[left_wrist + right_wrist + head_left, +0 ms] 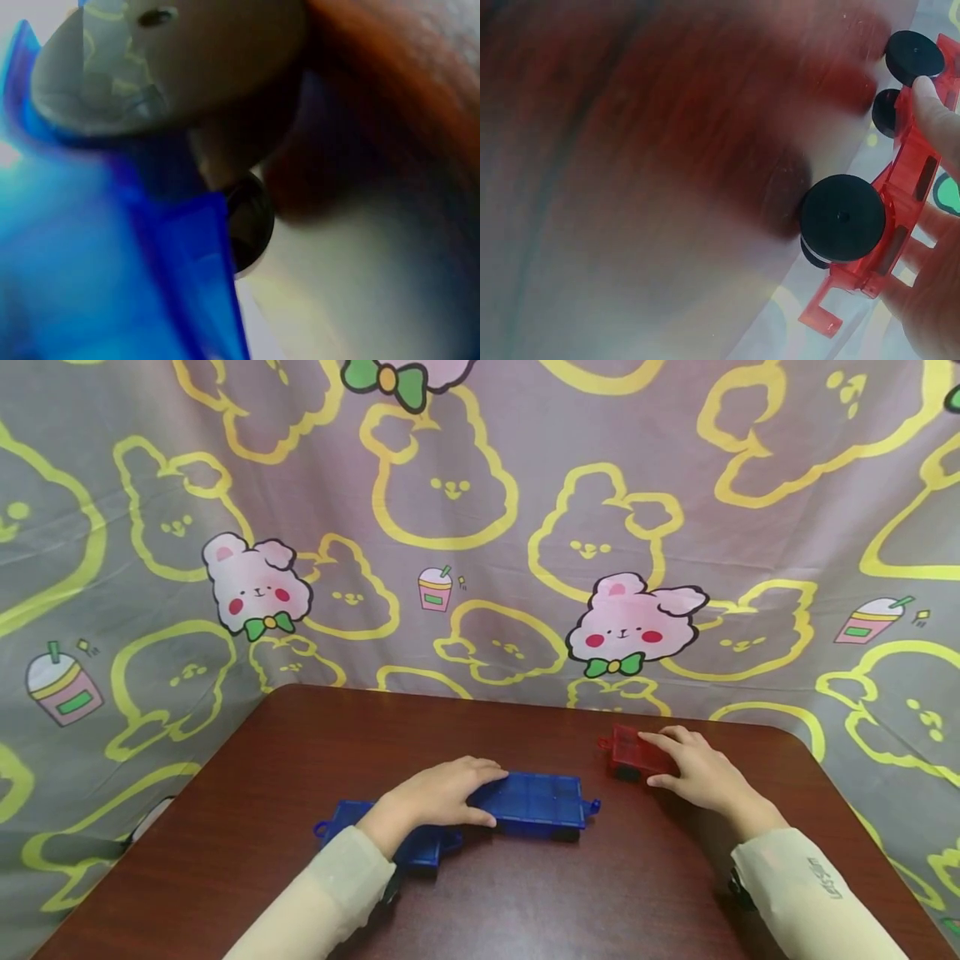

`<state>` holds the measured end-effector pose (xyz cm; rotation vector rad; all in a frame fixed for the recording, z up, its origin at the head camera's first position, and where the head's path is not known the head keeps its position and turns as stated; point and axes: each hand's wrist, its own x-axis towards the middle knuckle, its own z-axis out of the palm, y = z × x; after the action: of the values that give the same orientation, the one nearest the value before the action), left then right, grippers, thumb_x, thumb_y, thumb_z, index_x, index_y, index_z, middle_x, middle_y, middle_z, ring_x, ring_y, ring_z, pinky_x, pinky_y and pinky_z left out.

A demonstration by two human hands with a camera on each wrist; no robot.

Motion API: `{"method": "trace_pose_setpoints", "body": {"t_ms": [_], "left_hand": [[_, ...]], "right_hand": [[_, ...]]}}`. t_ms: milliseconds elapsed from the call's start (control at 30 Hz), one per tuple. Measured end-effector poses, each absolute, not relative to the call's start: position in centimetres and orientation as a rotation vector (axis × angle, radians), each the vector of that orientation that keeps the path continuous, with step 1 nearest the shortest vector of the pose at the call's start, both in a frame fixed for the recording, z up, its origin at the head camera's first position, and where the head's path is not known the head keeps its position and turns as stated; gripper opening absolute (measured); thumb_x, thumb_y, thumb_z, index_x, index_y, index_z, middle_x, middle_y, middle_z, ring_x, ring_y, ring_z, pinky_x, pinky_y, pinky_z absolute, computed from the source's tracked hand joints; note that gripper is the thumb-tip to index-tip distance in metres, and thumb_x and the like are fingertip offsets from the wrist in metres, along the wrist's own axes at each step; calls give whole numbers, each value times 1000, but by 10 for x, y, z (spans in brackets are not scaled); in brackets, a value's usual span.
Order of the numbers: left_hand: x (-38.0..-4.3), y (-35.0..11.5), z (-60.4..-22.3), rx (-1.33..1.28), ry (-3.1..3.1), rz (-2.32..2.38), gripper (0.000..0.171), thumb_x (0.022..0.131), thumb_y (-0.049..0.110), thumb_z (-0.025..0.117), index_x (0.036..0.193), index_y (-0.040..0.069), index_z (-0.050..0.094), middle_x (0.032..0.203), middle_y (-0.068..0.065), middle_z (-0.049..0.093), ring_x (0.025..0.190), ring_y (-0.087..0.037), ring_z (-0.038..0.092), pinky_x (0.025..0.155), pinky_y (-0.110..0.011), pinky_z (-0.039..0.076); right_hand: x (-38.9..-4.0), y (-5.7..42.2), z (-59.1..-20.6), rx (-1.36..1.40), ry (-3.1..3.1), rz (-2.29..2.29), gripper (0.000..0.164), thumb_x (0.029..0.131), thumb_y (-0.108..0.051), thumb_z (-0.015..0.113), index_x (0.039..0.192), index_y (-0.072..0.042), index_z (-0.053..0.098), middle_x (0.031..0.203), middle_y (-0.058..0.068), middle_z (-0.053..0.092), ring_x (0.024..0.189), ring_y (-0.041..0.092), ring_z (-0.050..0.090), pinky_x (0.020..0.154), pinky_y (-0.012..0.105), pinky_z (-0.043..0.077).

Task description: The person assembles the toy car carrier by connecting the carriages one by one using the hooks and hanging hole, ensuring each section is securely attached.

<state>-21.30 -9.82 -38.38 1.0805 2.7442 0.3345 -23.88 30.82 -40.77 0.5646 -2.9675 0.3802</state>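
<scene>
Blue rimmed wagon (542, 800), long axis crosswise, hook (592, 807) pointing right, left hand (450, 789) grips it, right hand (701, 772) holds red wagon (626, 750) beyond its hook

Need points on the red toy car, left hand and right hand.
Red toy car (636, 758), head view: top deck.
Left hand (441, 793), head view: back of hand.
Right hand (707, 774), head view: back of hand.

Blue wagons (536, 802) and a red wagon (626, 747) are showing against a reddish-brown table (225, 860); behind it, yellow-outlined animals (450, 487) are patterning a grey cloth (757, 547).
</scene>
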Motion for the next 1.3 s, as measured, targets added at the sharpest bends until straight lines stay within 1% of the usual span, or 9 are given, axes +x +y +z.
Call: {"method": "trace_pose_setpoints", "body": {"t_ms": [200,433,733,1100,1300], "left_hand": [[-215,-100,-382,1074,2724,396,69,88,43,74,145,13,51,150,-4,51,140,-22,47,116,-42,39],[-217,-102,-385,1048,2712,416,69,87,44,74,146,15,51,151,-4,49,141,-23,45,116,-43,38],[-217,-101,-384,1046,2707,422,69,88,44,74,146,15,50,151,-4,49,141,-23,45,116,-43,38],[-216,-101,-381,1043,2700,430,69,88,42,74,147,15,50,151,-4,49,141,-23,44,117,-43,37],[-215,-101,-382,1026,2702,428,69,88,42,74,147,16,50,152,-4,48,142,-23,44,117,-43,37]], "right_hand": [[-231,311,-405,576,-2964,356,72,81,-37,80,144,-15,51,135,23,50,119,43,48,88,66,50],[-216,313,-400,571,-2951,361,72,81,-38,80,144,-16,52,136,21,50,119,41,47,87,65,51],[-193,311,-393,609,-2933,304,71,80,-36,81,142,-18,54,135,19,52,118,39,48,82,62,53],[-168,303,-394,678,-2843,264,72,74,-34,86,139,-21,57,130,12,55,115,32,51,76,53,56],[-162,295,-396,725,-2804,244,73,71,-35,88,137,-22,59,127,9,57,113,29,53,74,48,56]]}}
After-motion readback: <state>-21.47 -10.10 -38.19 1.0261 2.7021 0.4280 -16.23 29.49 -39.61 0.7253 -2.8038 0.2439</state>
